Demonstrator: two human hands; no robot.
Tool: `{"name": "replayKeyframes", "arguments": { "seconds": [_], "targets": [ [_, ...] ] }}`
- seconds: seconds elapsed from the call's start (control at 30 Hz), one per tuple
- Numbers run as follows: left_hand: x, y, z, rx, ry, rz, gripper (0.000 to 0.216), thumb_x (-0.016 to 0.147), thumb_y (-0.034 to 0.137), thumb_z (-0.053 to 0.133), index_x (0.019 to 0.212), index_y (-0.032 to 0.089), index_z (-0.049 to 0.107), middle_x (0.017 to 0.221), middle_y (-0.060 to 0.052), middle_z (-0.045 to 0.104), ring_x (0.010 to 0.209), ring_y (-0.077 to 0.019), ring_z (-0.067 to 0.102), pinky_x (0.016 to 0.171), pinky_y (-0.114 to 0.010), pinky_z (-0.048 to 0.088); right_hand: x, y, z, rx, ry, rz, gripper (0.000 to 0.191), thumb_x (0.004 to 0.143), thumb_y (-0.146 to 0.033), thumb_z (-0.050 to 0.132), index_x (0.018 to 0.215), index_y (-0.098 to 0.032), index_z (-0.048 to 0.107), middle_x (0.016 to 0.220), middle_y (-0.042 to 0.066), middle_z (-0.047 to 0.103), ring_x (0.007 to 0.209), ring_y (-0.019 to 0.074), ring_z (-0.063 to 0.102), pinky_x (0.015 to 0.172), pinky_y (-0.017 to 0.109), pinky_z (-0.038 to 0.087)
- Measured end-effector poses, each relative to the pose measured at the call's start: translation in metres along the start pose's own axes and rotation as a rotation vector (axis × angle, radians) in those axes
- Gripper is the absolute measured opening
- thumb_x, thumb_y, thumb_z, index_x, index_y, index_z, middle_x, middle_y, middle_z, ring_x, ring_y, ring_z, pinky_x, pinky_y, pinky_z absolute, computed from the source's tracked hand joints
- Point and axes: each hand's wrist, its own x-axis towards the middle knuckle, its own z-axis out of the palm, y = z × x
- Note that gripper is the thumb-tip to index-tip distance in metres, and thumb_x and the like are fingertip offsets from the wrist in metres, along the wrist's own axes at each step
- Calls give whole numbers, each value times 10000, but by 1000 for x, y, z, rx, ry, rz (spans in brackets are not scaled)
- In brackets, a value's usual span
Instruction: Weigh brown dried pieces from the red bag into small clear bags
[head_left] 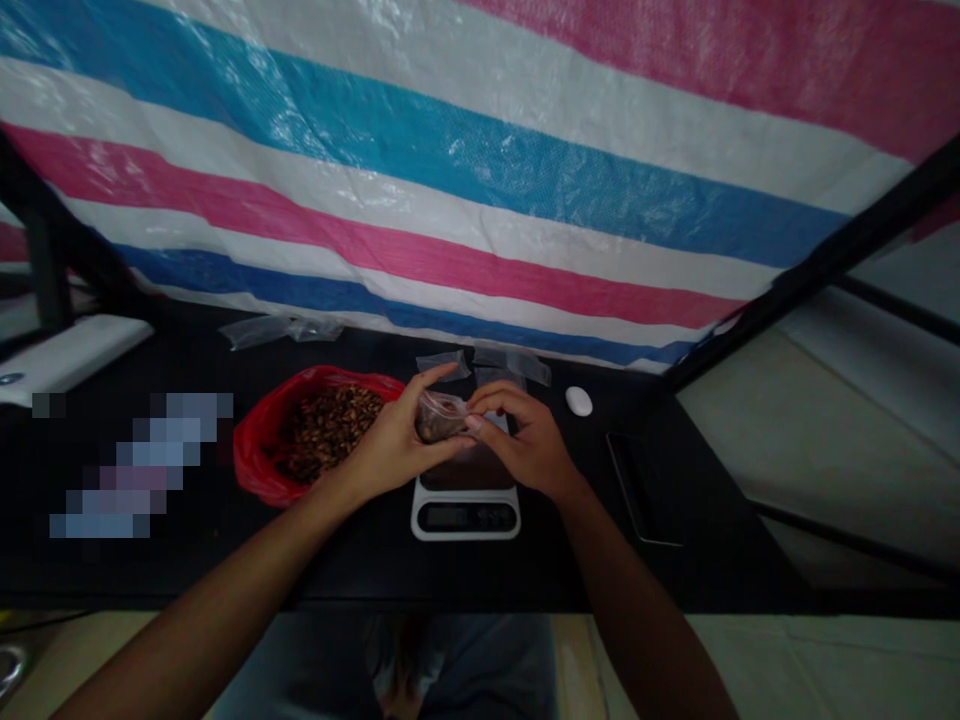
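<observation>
Between my two hands is a small clear zip bag [441, 418] with some brown beans in its lower part. My left hand [401, 435] is curved around the bag's left side, thumb below and forefinger above. My right hand [521, 430] pinches the bag's right edge near the top between thumb and fingers. Under the hands stands a white digital scale [466, 515], its plate partly hidden; its display is too dim to read. Left of my left hand, a red plastic bag [259, 455] lies open, holding many brown beans [330, 425] that look like coffee beans.
Several clear bags [514, 362] lie behind the scale, and more clear plastic [281, 330] sits at the back left. A white oval object [578, 401] and a dark phone [643, 490] are on the right. A striped sheet [420, 180] hangs behind the black table [337, 570].
</observation>
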Motion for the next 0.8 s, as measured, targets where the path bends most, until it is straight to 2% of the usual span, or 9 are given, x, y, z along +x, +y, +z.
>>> {"name": "replayKeyframes", "arguments": {
  "seconds": [0.13, 0.27, 0.43, 0.6, 0.7, 0.8],
  "targets": [
    [3, 8, -4, -93, 21, 11, 695, 763, 424, 873, 1352, 188, 592, 1121, -84, 767, 1001, -254, 744, 886, -362, 608, 0, 1, 1, 47, 78, 9, 150, 956, -363, 666, 870, -241, 682, 982, 57, 714, 931, 207, 665, 853, 396, 530],
    [2, 11, -8, -170, -56, 34, 431, 887, 461, 749, 1188, 156, 711, 1141, -102, 783, 1017, -258, 743, 910, -354, 600, 0, 2, 3, 57, 141, -7, 114, 950, -323, 675, 876, -236, 682, 949, 45, 714, 884, 195, 651, 780, 360, 503],
    [2, 11, -7, -234, -37, 23, 428, 971, 512, 627, 1163, 165, 786, 1193, -118, 790, 1113, -297, 737, 1013, -387, 569, 0, 1, 7, 41, 241, -50, 67, 945, -257, 683, 886, -231, 700, 939, 39, 714, 861, 179, 654, 733, 332, 480],
    [3, 12, -6, -204, -12, 31, 416, 1010, 505, 569, 1166, 203, 809, 1277, -101, 767, 1199, -292, 711, 1120, -414, 511, 0, 0, 9, 26, 188, -86, 57, 940, -229, 680, 899, -237, 719, 936, 35, 733, 869, 183, 669, 740, 337, 498],
    [4, 13, -6, -212, 2, 16, 419, 1003, 492, 593, 1232, 200, 787, 1305, -103, 753, 1223, -288, 704, 1126, -412, 512, 0, 1, 7, 23, 247, -68, 70, 939, -216, 680, 887, -238, 720, 931, 31, 728, 863, 178, 664, 735, 334, 492],
    [4, 15, -6, -214, 44, -8, 415, 980, 477, 638, 1231, 182, 786, 1241, -111, 778, 1161, -282, 736, 1066, -400, 559, 1, 1, 5, 23, 301, -56, 75, 941, -213, 677, 881, -235, 716, 930, 30, 718, 857, 172, 654, 733, 329, 485]
  ]
}}
